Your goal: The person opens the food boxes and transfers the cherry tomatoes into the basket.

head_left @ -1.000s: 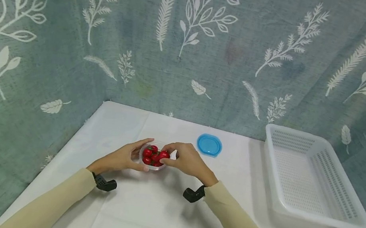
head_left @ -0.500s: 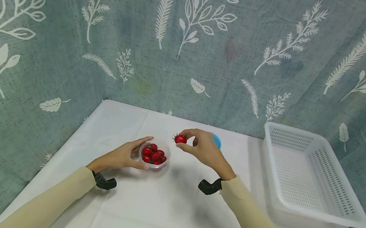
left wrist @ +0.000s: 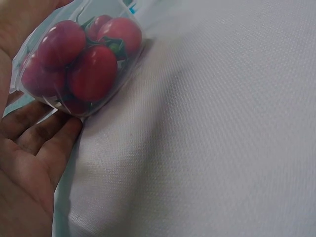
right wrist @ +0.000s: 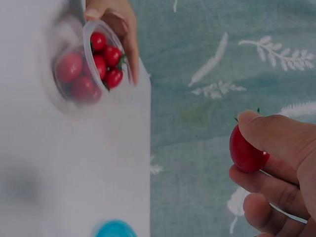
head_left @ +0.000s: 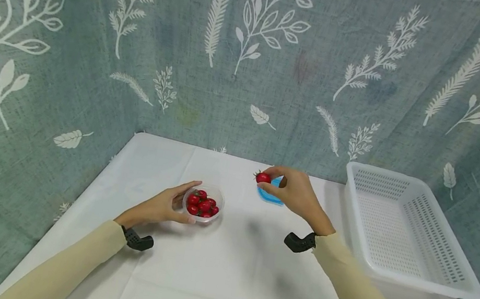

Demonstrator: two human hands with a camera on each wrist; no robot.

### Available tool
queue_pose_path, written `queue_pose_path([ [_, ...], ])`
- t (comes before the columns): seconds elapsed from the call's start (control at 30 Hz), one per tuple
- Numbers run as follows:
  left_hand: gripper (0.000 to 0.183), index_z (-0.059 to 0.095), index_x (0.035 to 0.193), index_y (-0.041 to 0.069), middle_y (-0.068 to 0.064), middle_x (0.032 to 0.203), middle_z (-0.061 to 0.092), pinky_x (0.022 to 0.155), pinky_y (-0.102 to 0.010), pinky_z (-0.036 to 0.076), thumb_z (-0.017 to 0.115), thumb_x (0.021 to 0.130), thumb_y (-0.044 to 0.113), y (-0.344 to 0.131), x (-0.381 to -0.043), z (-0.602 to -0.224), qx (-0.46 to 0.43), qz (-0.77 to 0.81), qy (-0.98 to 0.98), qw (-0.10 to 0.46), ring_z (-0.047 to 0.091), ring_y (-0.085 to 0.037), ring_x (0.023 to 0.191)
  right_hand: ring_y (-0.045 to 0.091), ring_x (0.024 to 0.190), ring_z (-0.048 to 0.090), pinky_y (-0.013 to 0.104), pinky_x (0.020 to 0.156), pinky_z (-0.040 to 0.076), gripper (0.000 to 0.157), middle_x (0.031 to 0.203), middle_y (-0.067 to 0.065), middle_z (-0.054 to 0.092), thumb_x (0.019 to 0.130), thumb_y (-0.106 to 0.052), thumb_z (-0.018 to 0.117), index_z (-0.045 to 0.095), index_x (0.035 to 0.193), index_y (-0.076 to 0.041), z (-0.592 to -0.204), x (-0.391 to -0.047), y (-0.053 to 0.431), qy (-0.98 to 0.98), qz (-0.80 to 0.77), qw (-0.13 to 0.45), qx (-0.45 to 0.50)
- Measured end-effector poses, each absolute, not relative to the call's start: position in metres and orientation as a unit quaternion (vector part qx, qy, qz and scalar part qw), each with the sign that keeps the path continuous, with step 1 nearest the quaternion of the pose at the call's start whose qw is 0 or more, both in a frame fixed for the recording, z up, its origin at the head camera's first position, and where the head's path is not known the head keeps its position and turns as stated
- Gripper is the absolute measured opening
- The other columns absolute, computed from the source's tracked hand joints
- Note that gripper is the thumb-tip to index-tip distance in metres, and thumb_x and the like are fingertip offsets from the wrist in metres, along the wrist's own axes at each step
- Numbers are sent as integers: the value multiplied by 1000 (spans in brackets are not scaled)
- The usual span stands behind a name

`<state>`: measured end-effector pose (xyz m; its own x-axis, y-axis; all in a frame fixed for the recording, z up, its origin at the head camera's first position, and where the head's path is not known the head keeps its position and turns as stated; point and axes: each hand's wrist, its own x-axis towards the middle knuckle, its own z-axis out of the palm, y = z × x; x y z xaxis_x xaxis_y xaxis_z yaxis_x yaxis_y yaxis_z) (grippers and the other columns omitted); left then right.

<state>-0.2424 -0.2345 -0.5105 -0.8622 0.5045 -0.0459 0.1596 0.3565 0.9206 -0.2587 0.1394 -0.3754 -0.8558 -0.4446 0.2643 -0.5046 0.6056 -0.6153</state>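
A clear plastic container (head_left: 207,221) stands on the white cloth left of centre, with several red cherry tomatoes (head_left: 204,206) inside, some with green calyxes. My left hand (head_left: 156,207) holds it from the left, thumb at the near side and fingers round the far side. In the left wrist view, fingertips touch the container's (left wrist: 106,101) lower edge. My right hand (head_left: 293,193) pinches a single cherry tomato (head_left: 262,177) between thumb and fingers, raised over the back of the table. The right wrist view shows this tomato (right wrist: 246,152) with its green calyx partly behind the thumb.
A blue lid (head_left: 271,197) lies behind the right hand, partly covered by it. On the right stands a large white perforated plastic basket (head_left: 390,233). A green cloth with white leaf prints (head_left: 218,109) hangs behind the table and along both sides.
My right hand has lifted one cherry tomato out of the container and carried it right and back, over towards the blue lid. My left hand has stayed on the container.
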Motion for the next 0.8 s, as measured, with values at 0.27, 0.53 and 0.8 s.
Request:
queue_pose_path([
  [0.27,112,16,165,37,-4,170,18,120,-45,31,90,82,34,-233,-240,-508,198,535,804,168,24,-27,154,18,60,52,31,48,41,32,102,0,74,92,-33,81,76,118,-15,-370,-264,174,-910,333,71,236],
  [0.53,109,19,166,33,-2,170,16,119,-43,32,90,82,33,-235,-240,-507,205,538,801,164,24,-27,154,22,64,55,33,51,45,34,104,5,73,94,-31,79,75,121,-11,-371,-275,203,-921,313,91,213],
  [0.8,111,19,166,28,-4,170,16,118,-39,32,90,81,33,-234,-243,-511,212,529,806,161,24,-25,154,23,71,58,35,54,47,41,108,11,73,94,-35,78,72,125,-9,-374,-281,238,-937,298,99,153],
])
